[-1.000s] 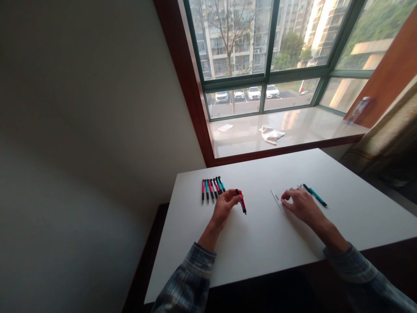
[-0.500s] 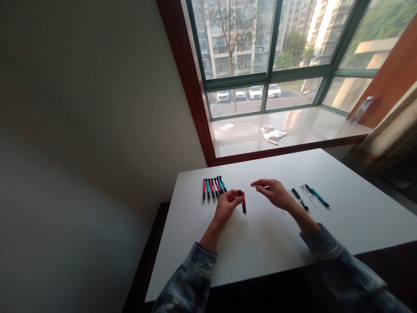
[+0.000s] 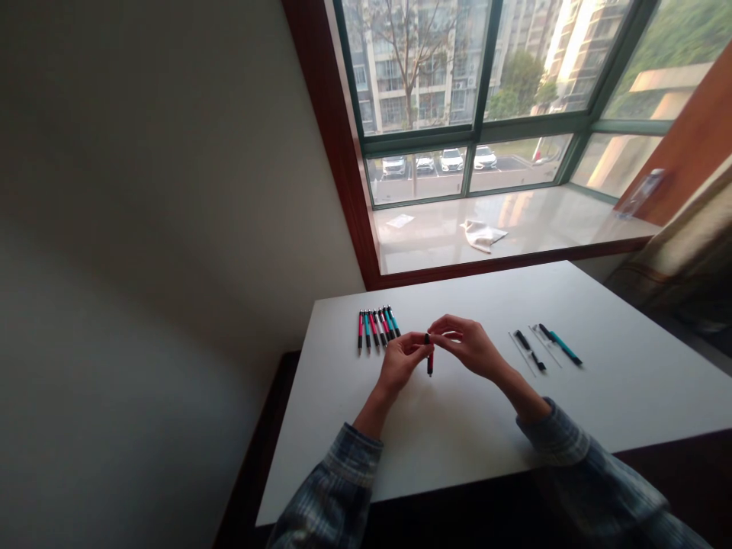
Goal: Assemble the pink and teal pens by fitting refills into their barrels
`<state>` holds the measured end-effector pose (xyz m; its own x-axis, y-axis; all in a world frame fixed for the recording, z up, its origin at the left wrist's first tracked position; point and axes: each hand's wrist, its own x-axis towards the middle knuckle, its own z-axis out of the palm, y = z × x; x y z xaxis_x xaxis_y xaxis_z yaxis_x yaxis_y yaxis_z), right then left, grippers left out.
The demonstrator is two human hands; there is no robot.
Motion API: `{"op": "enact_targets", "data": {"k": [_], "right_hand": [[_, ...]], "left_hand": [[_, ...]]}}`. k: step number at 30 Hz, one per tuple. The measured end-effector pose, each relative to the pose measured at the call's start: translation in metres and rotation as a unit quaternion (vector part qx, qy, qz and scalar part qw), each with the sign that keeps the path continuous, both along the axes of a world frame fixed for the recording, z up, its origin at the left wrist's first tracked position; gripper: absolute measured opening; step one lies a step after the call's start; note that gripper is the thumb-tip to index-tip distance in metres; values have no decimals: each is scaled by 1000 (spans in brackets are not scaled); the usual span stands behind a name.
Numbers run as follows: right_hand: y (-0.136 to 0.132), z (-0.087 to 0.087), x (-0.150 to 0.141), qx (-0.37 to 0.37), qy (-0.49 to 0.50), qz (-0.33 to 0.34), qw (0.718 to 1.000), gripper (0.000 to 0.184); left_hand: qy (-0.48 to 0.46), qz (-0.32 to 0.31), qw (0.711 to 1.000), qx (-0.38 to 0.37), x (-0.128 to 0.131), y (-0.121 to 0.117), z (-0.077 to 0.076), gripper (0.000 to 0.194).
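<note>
Your left hand point(image 3: 400, 362) pinches the red-and-black pen point(image 3: 431, 361) between thumb and fingers, holding it roughly upright in front of you, above the counter point(image 3: 457, 435). Your right hand point(image 3: 472, 347) comes to the pen's top end, its thumb and forefinger drawn close together there; whether they pinch some small part or only touch the pen is too small to tell. That meeting point looks like the weak spot: your own fingers cover it, so anything small between them could sit crooked or slip out, and a light piece might roll some way before you find it. If your right fingers press down harder than your left ones grip, the pen could slide through or tip sideways. To the left, the row of pens point(image 3: 374, 332) lies just beyond your left hand, near enough that a careless backward push of the knuckles could knock it out of line. Off to the right, a thin white rod point(image 3: 522, 354) lies beside a black-ended pen piece point(image 3: 538, 361), with a teal-and-black pen point(image 3: 566, 349) farther along; the rod looks light, so a trailing right sleeve point(image 3: 566, 438) could brush it askew.
</note>
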<state>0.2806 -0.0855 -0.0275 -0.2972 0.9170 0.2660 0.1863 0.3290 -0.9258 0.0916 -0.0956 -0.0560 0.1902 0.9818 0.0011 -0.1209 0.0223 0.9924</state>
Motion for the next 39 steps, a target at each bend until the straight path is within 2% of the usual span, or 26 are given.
{"op": "enact_targets", "data": {"k": [9, 12, 14, 16, 18, 21, 25, 29, 34, 36, 39], "right_hand": [[-4, 4, 1, 18, -48, 1, 999, 28], [-6, 2, 22, 50, -117, -75, 989, 29], [-10, -5, 44, 78, -219, -169, 958, 25], [-19, -18, 68, 84, -326, -245, 909, 26], [-31, -32, 86, 59, -398, -262, 877, 25], [-48, -50, 99, 26, -436, -254, 863, 24], [-55, -59, 94, 40, -434, -230, 870, 21], [-47, -53, 87, 49, -390, -214, 894, 21], [-24, -30, 72, -8, -189, -149, 971, 28], [-12, -18, 61, -23, -102, -122, 987, 35], [2, -4, 39, -36, 6, -73, 997, 40]], "left_hand": [[-3, -1, 1000, 3, 0, -1, 3, 34], [-2, 25, 1000, 2, 0, 0, 2, 32], [-6, 34, 999, 0, 0, 0, 1, 32], [-11, 37, 999, -1, 0, 1, 1, 32], [-12, 37, 999, -1, 0, 1, 0, 32], [-9, 34, 999, -3, 1, 0, 1, 32], [-5, 32, 999, -5, 2, -1, 2, 33], [-9, 40, 999, -8, 0, -1, 2, 31], [-5, 49, 999, -4, 0, 1, 0, 32], [1, 52, 999, -3, 0, 1, 1, 33], [12, 51, 999, -1, -1, 0, 3, 33]]}}
